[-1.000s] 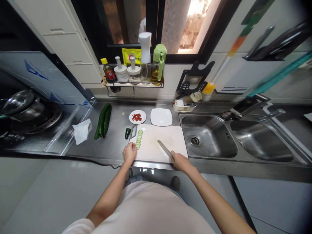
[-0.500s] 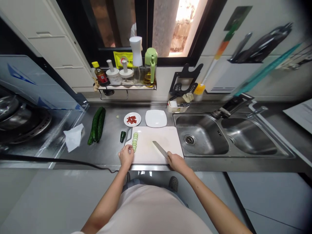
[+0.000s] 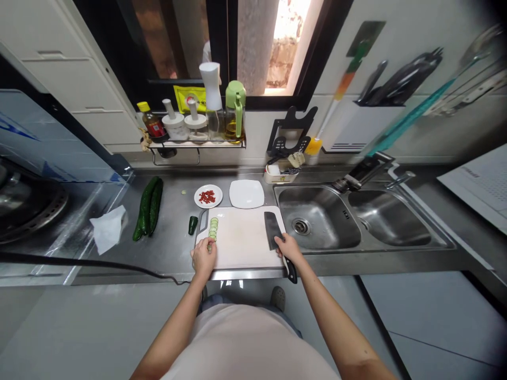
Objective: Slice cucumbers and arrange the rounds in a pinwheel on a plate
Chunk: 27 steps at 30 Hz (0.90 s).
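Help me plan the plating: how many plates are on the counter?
2. Both sit beyond the cutting board: a round plate holding chopped red pieces, and a squarish plate to its right. Neither is hidden; any outside the view I cannot tell.

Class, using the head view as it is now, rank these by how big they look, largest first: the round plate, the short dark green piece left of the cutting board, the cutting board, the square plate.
1. Cutting board
2. Square plate
3. Round plate
4. Short dark green piece
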Each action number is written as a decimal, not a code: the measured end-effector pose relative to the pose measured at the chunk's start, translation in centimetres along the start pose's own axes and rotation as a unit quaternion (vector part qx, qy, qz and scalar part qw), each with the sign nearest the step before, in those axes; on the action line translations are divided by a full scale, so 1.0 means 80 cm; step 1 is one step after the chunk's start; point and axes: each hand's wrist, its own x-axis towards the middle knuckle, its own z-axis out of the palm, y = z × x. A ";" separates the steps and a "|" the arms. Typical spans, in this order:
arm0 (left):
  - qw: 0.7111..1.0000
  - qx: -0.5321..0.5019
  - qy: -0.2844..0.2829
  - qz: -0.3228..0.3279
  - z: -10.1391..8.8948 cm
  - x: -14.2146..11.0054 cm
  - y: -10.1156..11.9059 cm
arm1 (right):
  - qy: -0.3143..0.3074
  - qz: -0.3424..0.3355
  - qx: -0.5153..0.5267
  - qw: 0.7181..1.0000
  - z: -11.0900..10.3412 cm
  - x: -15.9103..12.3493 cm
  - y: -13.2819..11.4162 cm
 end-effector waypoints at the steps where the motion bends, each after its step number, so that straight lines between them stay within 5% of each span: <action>1: 1.000 -0.001 0.000 0.001 0.000 0.000 0.001 | -0.001 0.004 0.009 1.000 0.002 0.002 0.000; 5: 1.000 0.002 -0.004 -0.003 -0.001 -0.002 0.007 | 0.002 0.007 0.007 1.000 0.005 0.010 0.000; 14: 1.000 0.000 -0.015 0.003 0.002 -0.003 0.014 | 0.105 -0.024 -0.207 0.972 0.002 0.006 -0.005; 27: 0.997 -0.052 -0.039 0.027 0.017 0.018 0.037 | 0.064 0.014 -0.315 0.947 -0.003 -0.007 -0.033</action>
